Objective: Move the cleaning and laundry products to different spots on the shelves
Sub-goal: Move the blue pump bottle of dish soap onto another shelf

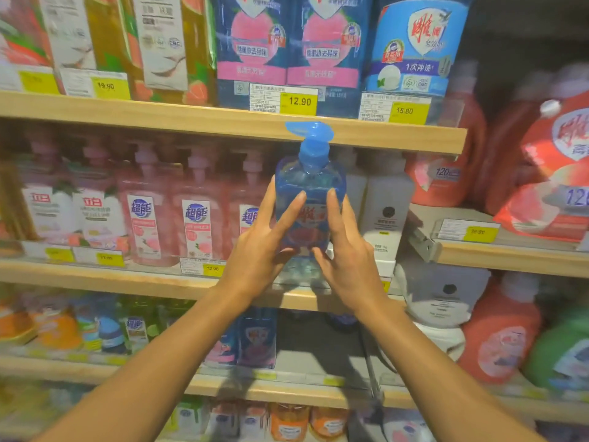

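A clear blue pump bottle (310, 181) with a blue pump head stands upright just in front of the second wooden shelf (143, 282), its base near the shelf's front edge. My left hand (259, 250) grips its left side and my right hand (345, 253) grips its right side, fingers spread over the label. The lower part of the bottle is hidden behind my hands. To its left stand pink pump bottles (197, 212); to its right are white bottles (387, 205).
The shelf above (223, 121) carries blue refill pouches (288, 43) and yellow price tags. Red detergent jugs (446, 167) and a red pouch (554, 173) fill the right unit. Lower shelves hold orange, blue and green bottles, with a dark gap (322, 342) below my hands.
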Demonstrator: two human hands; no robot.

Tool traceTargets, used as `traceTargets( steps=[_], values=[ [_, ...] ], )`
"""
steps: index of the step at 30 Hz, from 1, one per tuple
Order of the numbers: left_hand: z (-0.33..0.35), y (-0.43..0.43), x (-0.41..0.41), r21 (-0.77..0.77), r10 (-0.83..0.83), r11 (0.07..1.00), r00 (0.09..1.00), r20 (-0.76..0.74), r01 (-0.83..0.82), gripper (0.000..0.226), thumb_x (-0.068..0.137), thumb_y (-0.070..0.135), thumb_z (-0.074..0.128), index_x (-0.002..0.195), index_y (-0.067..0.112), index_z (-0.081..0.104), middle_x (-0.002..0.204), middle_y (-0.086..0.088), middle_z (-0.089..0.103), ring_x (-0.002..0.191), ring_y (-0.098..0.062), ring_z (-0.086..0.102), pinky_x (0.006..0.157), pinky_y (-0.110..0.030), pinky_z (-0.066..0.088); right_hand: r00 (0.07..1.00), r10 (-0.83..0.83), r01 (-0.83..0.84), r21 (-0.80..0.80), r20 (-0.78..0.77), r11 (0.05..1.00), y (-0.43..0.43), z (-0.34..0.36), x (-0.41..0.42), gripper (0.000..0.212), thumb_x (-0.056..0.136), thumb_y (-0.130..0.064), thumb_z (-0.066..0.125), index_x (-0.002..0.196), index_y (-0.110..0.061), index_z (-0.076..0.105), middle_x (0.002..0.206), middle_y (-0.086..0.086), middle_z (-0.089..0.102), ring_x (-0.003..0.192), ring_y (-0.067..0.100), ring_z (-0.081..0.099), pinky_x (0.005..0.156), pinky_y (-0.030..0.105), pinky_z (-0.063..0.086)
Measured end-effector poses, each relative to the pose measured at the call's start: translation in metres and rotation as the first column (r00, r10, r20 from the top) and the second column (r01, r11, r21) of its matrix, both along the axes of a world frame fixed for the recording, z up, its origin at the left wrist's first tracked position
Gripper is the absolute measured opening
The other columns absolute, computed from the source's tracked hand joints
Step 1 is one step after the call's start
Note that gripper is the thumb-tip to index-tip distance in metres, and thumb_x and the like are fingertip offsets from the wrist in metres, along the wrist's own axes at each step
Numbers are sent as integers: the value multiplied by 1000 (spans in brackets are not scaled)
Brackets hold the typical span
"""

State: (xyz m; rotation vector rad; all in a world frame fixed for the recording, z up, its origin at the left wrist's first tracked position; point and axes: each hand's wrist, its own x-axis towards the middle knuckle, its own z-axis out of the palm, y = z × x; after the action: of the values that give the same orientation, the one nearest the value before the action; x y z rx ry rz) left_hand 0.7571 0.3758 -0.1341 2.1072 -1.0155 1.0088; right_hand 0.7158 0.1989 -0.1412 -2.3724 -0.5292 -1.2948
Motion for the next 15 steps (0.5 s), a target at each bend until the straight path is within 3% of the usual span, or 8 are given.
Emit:
traceTargets(
  steps=[4,8,11,15],
  values=[
    [-17,1,20,8,-11,1000,1000,-5,11,128,72,1,85,155,48,0,167,-2,-3,111,-33,64,68,-45,61,1000,-4,4,-8,-10,1000,0,-18,17,126,80,-6,82,159,-42,-9,168,12,13,125,38,52,78,44,58],
    [-24,-4,30,-20,-20,1000,1000,-7,20,121,76,8,83,155,49,0,164,-10,11,144,-32,34,94,-42,51,999,-27,27,19,-44,999,0,-28,27,119,83,-7,78,160,-43,-6,169,7,11,119,39,60,78,42,59],
    [-26,-4,30,-6,23,1000,994,-106,-23,121,78,14,83,152,55,-3,157,-17,21,144,-35,30,100,-53,48,991,-49,52,24,-121,998,2,-34,29,122,82,-10,80,158,-48,-7,168,8,15,126,40,56,81,44,58],
    [-25,-6,25,49,81,996,988,-129,-75,123,78,19,83,149,59,-8,150,-15,23,143,-33,26,99,-47,46,978,-28,46,84,-205,995,1,-38,30,122,83,-11,80,155,-54,-8,168,4,13,121,36,60,84,46,58]
  ],
)
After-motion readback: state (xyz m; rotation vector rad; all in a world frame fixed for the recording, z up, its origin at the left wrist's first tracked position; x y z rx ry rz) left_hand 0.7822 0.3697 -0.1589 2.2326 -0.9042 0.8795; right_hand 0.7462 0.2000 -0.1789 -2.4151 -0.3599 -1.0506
